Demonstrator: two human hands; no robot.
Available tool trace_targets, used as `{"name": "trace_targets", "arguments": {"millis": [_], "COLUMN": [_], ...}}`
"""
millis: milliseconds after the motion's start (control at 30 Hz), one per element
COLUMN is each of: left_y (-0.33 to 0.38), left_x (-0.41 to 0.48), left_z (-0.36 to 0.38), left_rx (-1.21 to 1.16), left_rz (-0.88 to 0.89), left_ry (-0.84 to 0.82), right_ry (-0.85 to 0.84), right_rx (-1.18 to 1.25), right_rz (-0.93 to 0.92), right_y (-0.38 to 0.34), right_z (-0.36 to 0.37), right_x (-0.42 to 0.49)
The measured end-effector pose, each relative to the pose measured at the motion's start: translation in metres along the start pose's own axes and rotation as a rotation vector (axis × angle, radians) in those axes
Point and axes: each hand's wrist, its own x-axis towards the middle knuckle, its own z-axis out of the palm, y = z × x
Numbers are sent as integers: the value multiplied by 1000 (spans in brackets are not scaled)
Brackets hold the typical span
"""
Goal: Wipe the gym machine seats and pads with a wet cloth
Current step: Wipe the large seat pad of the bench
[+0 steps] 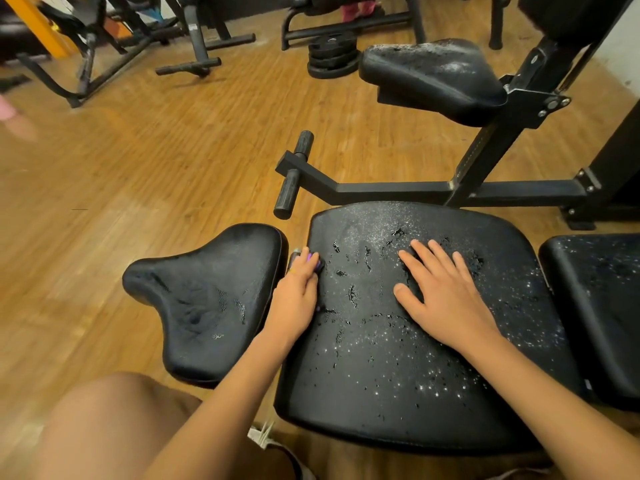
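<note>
The right hand (pixel 446 296) is lying flat, fingers spread, bracing on the droplet-wet middle pad (pixel 398 368) — the left hand (pixel 294 296) is clutching a small purple thing (pixel 314 257), possibly the cloth, at the pad's left edge.

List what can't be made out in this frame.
Head view: the purple thing the left hand grips; fingers cover most of it, so cloth or not is unclear.
Head view: the side pad is cut by the right edge.
Head view: the far machines at top left are blurred.
</note>
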Motion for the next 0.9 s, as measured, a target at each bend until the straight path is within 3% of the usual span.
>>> {"name": "trace_targets", "arguments": {"millis": [433, 633, 767, 900], "left_y": [-2, -6, -17, -11], "left_x": [124, 20, -69, -55], "left_z": [10, -7, -28, -25], "left_rx": [139, 66, 98, 116], "left_rz": [2, 71, 133, 94], "left_ry": [-87, -117, -252, -231], "right_ry": [-11, -7, 4, 4], "right_rx": [-7, -12, -16, -4], "right_rz": [11, 7, 2, -5], "right_y": [-5, -1, 1, -3], "right_z": [0, -2, 1, 3], "right_x": [0, -2, -1, 2]}}
